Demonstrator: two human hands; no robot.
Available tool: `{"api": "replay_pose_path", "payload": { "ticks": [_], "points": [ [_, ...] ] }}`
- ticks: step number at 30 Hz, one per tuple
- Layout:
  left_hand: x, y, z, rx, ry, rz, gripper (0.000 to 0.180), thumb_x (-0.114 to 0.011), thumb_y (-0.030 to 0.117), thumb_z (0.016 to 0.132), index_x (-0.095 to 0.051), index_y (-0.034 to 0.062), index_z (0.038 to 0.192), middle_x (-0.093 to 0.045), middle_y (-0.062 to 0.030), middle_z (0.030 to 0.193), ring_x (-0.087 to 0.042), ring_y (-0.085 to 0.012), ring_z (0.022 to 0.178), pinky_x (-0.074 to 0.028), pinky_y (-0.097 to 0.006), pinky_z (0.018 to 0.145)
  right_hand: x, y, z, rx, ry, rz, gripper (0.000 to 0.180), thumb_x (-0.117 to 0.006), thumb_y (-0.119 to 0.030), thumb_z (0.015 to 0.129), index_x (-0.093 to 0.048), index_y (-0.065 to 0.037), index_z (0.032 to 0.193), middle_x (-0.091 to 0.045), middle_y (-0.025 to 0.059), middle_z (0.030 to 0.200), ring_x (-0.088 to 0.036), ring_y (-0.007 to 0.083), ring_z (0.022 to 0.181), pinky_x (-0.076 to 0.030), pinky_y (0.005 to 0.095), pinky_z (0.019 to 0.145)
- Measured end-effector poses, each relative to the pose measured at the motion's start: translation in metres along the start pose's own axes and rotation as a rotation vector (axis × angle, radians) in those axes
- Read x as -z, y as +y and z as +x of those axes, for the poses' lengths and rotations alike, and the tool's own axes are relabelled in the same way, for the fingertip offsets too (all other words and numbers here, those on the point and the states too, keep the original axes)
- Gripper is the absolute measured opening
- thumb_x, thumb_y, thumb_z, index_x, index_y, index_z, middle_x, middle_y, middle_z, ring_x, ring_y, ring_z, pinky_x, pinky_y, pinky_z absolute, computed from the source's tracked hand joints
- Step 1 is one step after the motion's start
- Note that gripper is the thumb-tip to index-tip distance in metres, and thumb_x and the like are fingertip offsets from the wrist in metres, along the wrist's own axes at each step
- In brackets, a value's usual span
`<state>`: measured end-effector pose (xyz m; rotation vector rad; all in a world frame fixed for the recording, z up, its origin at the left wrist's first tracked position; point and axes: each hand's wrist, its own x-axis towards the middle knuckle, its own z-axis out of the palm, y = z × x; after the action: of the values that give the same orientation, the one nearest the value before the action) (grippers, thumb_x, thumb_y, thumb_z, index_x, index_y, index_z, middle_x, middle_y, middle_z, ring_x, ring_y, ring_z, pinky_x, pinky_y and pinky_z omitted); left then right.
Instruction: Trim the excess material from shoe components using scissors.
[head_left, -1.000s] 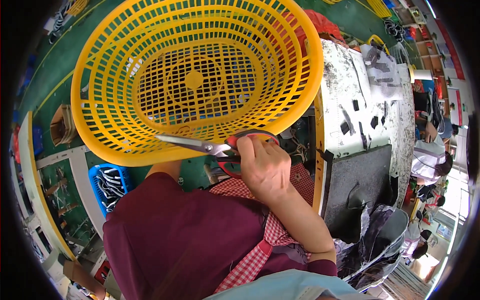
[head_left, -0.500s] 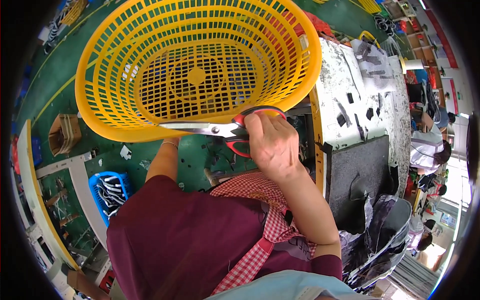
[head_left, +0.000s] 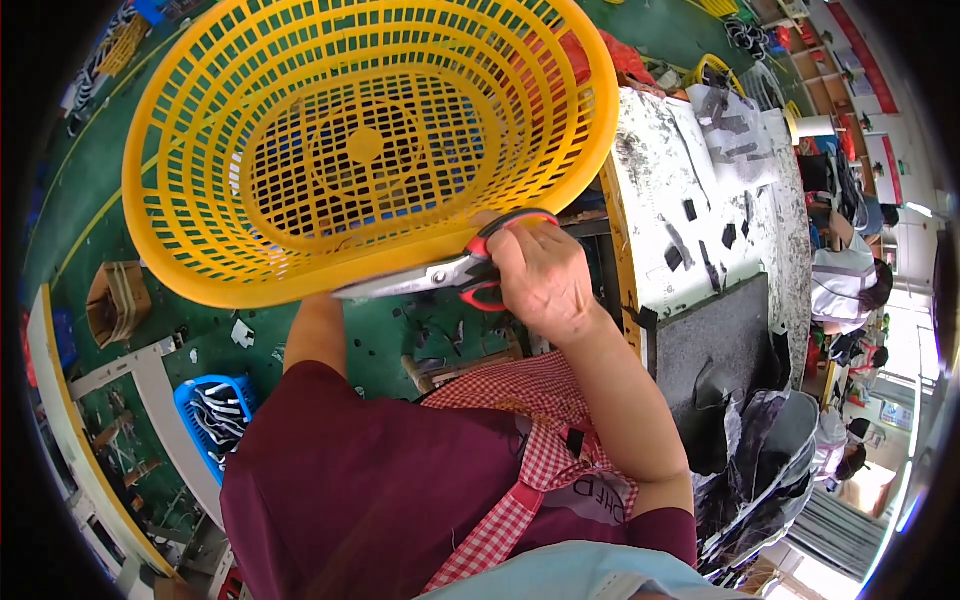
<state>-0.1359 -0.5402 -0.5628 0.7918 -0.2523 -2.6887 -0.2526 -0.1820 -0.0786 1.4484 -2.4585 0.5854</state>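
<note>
My right hand [head_left: 548, 275] is closed around red-and-black scissors [head_left: 440, 274], whose metal blades point left along the near rim of a basket. The large oval yellow plastic basket [head_left: 240, 293] is tilted toward me, and no contents show inside it. A fingertip of this hand appears to reach the basket's rim. My left forearm [head_left: 318, 332] runs up behind the basket's near left side; the hand itself is hidden there, so its grip does not show.
At right stands a worn white worktable [head_left: 665, 170] with black scraps and a dark grey board [head_left: 715, 330]. A blue basket [head_left: 215, 410] of black-and-white strips sits low left, near a cardboard box [head_left: 118, 303]. Other people work at far right.
The yellow basket has shifted a little left and down in view, with the left forearm under it. The scissors remain in my right hand, their blades now angled slightly lower at the tip.
</note>
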Motion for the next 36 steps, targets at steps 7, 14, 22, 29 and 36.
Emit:
{"api": "replay_pose_path", "payload": {
  "ticks": [7, 14, 22, 29, 36],
  "points": [
    [-0.036, -0.022, 0.012, -0.031, -0.032, 0.009, 0.031, -0.059, 0.024, 0.103, -0.059, 0.0082, 0.129, -0.068, -0.0089, 0.124, -0.067, -0.0262, 0.112, -0.057, -0.044, 0.100, -0.014, 0.022, 0.030, 0.053, 0.055, 0.052, 0.017, -0.062, -0.010, 0.082, -0.057, -0.007, 0.098, -0.065, 0.0087, 0.084, -0.068, 0.0275, 0.076, -0.055, 0.0373, 0.070],
    [-0.014, 0.008, 0.004, -0.008, -0.112, -0.106, 0.032, -0.058, 0.023, 0.103, -0.060, 0.0059, 0.129, -0.068, -0.0103, 0.128, -0.066, -0.0278, 0.116, -0.055, -0.048, 0.103, -0.023, 0.016, 0.037, 0.019, 0.070, 0.120, 0.024, -0.065, -0.006, 0.079, -0.056, -0.004, 0.102, -0.064, 0.0122, 0.082, -0.068, 0.0314, 0.076, -0.055, 0.0407, 0.068],
    [-0.128, -0.086, -0.059, 0.433, -0.415, 0.474, 0.025, -0.066, 0.016, 0.099, -0.061, 0.0038, 0.120, -0.068, -0.0138, 0.124, -0.068, -0.0244, 0.106, -0.058, -0.041, 0.095, 0.054, -0.040, -0.055, -0.325, 0.153, 0.153, 0.035, -0.069, -0.011, 0.079, -0.056, -0.002, 0.111, -0.062, 0.0116, 0.084, -0.067, 0.0296, 0.072, -0.055, 0.0399, 0.064],
    [-0.399, -0.255, -0.278, -0.198, -1.630, 1.186, 0.037, -0.077, -0.001, 0.082, -0.065, -0.0012, 0.117, -0.066, -0.0143, 0.115, -0.063, -0.0198, 0.097, -0.050, -0.028, 0.082, 0.177, -0.172, -0.264, -1.526, 0.353, -0.393, 0.046, -0.083, -0.011, 0.072, -0.062, -0.008, 0.113, -0.067, 0.0093, 0.086, -0.070, 0.0319, 0.080, -0.055, 0.0423, 0.067],
    [-0.505, -0.417, -0.404, -0.341, -2.554, 0.845, 0.060, -0.079, 0.001, 0.073, -0.065, 0.0105, 0.130, -0.061, -0.0044, 0.143, -0.047, -0.0305, 0.140, -0.044, -0.043, 0.111, 0.112, -0.317, -0.395, -2.022, 0.909, -0.147, 0.066, -0.094, -0.023, 0.072, -0.053, -0.001, 0.120, -0.068, 0.0148, 0.089, -0.068, 0.0299, 0.079, -0.053, 0.0398, 0.072]
  ]
}}
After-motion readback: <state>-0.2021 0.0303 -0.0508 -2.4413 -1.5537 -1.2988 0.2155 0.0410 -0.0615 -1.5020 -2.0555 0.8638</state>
